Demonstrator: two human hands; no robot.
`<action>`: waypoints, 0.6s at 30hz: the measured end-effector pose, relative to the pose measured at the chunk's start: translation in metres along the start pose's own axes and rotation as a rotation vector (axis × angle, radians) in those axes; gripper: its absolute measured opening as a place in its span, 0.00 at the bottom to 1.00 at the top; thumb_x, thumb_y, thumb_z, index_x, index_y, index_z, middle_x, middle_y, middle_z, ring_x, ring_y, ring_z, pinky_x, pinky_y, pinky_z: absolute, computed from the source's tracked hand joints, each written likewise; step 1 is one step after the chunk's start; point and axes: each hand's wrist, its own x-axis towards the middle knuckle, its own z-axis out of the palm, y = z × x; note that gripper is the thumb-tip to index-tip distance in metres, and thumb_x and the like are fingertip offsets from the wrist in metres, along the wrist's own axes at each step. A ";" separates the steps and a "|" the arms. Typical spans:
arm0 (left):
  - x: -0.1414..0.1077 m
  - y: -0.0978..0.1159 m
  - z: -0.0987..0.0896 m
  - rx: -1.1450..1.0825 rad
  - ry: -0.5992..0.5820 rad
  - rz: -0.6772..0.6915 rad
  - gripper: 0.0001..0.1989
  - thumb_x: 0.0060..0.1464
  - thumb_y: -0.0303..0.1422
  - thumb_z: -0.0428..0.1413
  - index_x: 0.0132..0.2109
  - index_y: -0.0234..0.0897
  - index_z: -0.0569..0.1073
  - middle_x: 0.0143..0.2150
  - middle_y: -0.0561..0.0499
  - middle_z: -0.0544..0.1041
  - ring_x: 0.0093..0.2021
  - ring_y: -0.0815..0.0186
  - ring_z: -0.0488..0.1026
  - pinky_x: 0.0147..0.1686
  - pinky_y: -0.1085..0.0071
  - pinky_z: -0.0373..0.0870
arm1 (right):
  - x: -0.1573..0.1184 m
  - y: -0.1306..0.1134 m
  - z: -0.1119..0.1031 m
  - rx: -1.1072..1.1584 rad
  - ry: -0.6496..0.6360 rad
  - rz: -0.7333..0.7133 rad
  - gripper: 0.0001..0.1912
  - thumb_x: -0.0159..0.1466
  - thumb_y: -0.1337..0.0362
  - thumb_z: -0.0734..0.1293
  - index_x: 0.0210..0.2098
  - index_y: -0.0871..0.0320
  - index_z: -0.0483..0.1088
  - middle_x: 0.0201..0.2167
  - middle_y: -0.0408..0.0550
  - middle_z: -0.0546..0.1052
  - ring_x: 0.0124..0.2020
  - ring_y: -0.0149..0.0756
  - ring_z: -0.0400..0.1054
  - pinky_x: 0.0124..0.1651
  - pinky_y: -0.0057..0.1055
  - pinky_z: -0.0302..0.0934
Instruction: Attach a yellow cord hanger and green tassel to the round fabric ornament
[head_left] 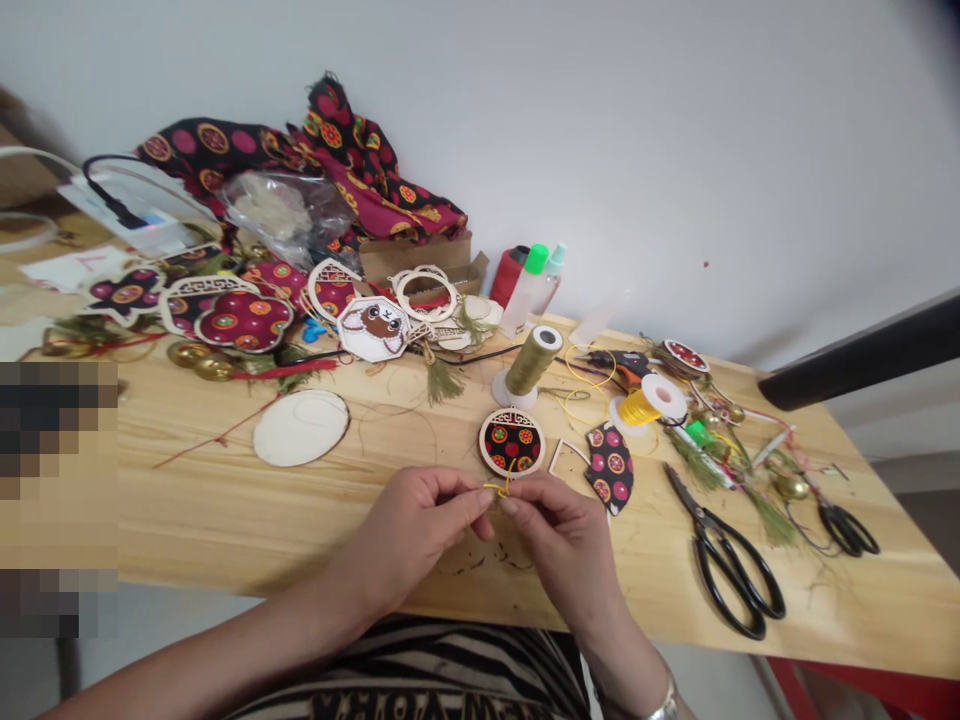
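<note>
A thin yellow cord (pixel 511 473) is held between the two hands, just above the near part of the counter (pixel 202 520). It is pinched by the thumb and fingers of the left hand (pixel 424 525) on one side and by those of the right hand (pixel 574 535) on the other, the two grips being nearly together. Each grip is kept narrow, closed down to about the thickness of the cord (whether a knot or a plain loop lies between the fingertips cannot be told).

The cord is led up over the lower part of a round ornament (pixel 512 445), which is laid flat on the counter just beyond the fingertips, with dark patterned fabric framed by a pale rim and a lattice at the top. How the cord is fastened to it cannot be made out.

The cord is judged to be very light, soft and limp, perhaps a little slippery, so it is best taken close to the crossing, between thumb tip and forefinger. The ornament is judged light and stiff, its lattice being the fragile part; it is better held by the solid outer rim than pressed at the openwork.

To the right of the ornament, a fan-shaped fabric piece (pixel 610 468) is seen, and farther right, black-handled scissors (pixel 726 560) are laid, untouched by either hand.
</note>
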 end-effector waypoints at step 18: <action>0.000 -0.003 0.007 -0.243 0.004 -0.041 0.11 0.51 0.37 0.56 0.27 0.33 0.73 0.20 0.55 0.72 0.16 0.75 0.61 0.16 0.78 0.57 | -0.001 -0.005 0.004 0.041 0.009 0.068 0.06 0.56 0.66 0.68 0.25 0.57 0.77 0.23 0.44 0.75 0.28 0.33 0.66 0.34 0.28 0.60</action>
